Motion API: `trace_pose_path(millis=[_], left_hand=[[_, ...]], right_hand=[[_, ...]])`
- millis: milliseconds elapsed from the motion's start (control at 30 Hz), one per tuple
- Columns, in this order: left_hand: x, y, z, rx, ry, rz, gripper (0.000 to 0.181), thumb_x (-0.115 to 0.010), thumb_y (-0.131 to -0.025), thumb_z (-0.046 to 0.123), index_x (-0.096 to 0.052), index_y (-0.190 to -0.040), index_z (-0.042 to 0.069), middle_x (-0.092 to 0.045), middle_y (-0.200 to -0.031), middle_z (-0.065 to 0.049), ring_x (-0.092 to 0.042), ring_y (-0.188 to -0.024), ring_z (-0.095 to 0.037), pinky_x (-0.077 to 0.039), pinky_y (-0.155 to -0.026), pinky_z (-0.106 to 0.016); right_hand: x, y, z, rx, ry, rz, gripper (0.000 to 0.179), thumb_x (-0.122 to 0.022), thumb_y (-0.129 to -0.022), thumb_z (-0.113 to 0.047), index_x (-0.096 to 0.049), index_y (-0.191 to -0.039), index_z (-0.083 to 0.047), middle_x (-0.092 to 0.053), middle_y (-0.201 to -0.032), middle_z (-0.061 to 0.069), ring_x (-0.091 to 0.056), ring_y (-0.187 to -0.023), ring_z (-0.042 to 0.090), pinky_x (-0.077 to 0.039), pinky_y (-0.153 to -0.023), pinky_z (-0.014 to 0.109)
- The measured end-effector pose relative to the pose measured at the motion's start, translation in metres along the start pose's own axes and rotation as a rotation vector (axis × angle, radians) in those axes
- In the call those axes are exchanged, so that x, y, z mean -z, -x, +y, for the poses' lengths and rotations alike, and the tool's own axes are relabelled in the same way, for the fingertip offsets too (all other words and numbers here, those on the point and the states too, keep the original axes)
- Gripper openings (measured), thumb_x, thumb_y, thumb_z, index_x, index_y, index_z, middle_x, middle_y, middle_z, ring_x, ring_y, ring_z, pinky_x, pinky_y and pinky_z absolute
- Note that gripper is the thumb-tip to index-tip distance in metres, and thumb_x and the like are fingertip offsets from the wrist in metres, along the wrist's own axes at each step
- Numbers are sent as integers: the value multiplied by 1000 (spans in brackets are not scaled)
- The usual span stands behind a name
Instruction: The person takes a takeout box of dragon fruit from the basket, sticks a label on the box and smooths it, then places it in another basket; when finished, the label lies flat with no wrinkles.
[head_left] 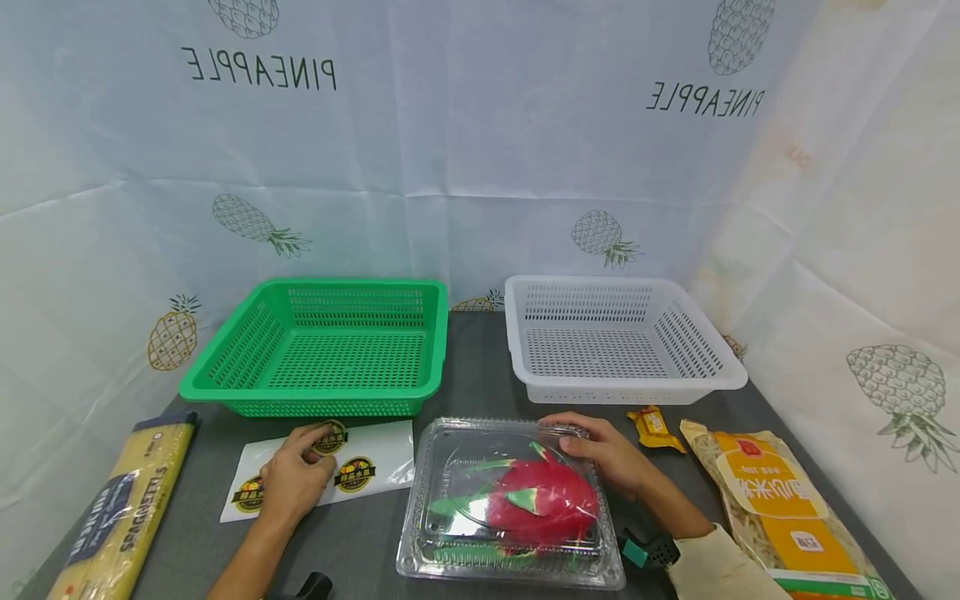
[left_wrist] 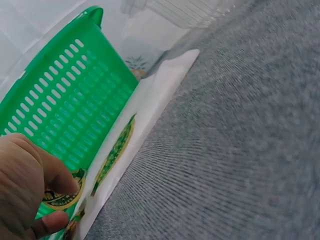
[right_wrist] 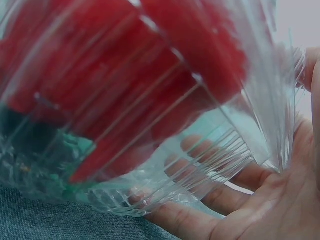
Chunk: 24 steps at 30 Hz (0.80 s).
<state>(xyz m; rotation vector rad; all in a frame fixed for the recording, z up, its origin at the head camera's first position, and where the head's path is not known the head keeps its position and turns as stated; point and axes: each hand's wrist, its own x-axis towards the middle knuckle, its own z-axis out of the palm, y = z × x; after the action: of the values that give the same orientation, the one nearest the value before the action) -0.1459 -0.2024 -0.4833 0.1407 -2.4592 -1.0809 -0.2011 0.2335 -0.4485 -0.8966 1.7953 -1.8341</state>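
In the head view, my left hand (head_left: 295, 475) pinches a round black-and-gold sticker (head_left: 331, 437) at its fingertips, over a white sticker sheet (head_left: 386, 452). Two more such stickers show on the sheet, one partly behind the hand. The left wrist view shows the pinched sticker (left_wrist: 65, 198) by the thumb and forefinger, overlapping the green basket behind. My right hand (head_left: 603, 450) grips the right back corner of a clear plastic clamshell box (head_left: 442, 450). Inside lies a red dragon fruit (head_left: 551, 500) with green tips. Through the clear plastic, the right wrist view shows fingers (right_wrist: 220, 197) under its edge.
Behind stand a green basket (head_left: 345, 404) at left and a white basket (head_left: 637, 387) at right. A spaghetti pack (head_left: 123, 508) lies at far left. To the right are a small yellow packet (head_left: 654, 428) and a larger orange-and-clear noodle bag (head_left: 780, 508). A pineapple-print curtain (head_left: 480, 150) encloses the table.
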Motion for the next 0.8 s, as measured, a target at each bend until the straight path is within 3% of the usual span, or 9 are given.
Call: trace_pose_path(millis=[100, 267, 333, 467, 633, 800], left_hand=[[0, 0, 1, 16, 20, 32, 42, -63, -76, -6, -68, -118, 0, -62, -117, -12, -54, -82, -23, -30, -77, -46], [2, -1, 4, -14, 38, 104, 38, -65, -78, -6, -70, -115, 0, -63, -114, -12, -52, -87, -24, -33, -76, -47], [3, -1, 6, -22, 39, 118, 36, -65, -79, -6, -70, -114, 0, -64, -113, -12, -52, -86, -23, -36, -76, -42], [7, 1, 11, -14, 56, 116, 34, -66, -80, -6, -71, -113, 1, -65, -111, -7, -50, -82, -14, -39, -59, -27], [13, 4, 20, -39, 116, 115, 34, -66, -80, -8, -71, -113, 1, -65, -110, -9, -51, -76, -7, -35, -68, -34], [16, 5, 31, -62, 112, 101, 37, -68, -79, -10, -72, -114, 3, -66, -108, -7, -54, -76, -7, -35, -69, -33]], right_hand=[[0, 1, 0, -1, -4, 2, 39, -44, -101, -8, -44, -137, 7, -45, -123, 40, -64, -99, 34, -53, -76, 50], [-1, 1, 1, -3, -16, 1, 38, -43, -102, -8, -44, -137, 6, -50, -122, 34, -64, -98, 33, -53, -77, 49], [-1, 1, 1, -5, -18, 2, 38, -43, -102, -8, -45, -137, 6, -53, -122, 30, -64, -98, 34, -53, -77, 49], [-2, 0, 1, -10, -11, 6, 39, -44, -102, -9, -45, -137, 6, -52, -122, 31, -64, -98, 33, -53, -77, 48], [-2, -1, 0, -18, 1, 9, 40, -46, -101, -10, -45, -137, 6, -47, -123, 38, -64, -98, 34, -53, -77, 49], [-2, 0, -1, -26, 7, 16, 40, -46, -101, -11, -45, -137, 6, -52, -122, 31, -64, -98, 34, -52, -77, 50]])
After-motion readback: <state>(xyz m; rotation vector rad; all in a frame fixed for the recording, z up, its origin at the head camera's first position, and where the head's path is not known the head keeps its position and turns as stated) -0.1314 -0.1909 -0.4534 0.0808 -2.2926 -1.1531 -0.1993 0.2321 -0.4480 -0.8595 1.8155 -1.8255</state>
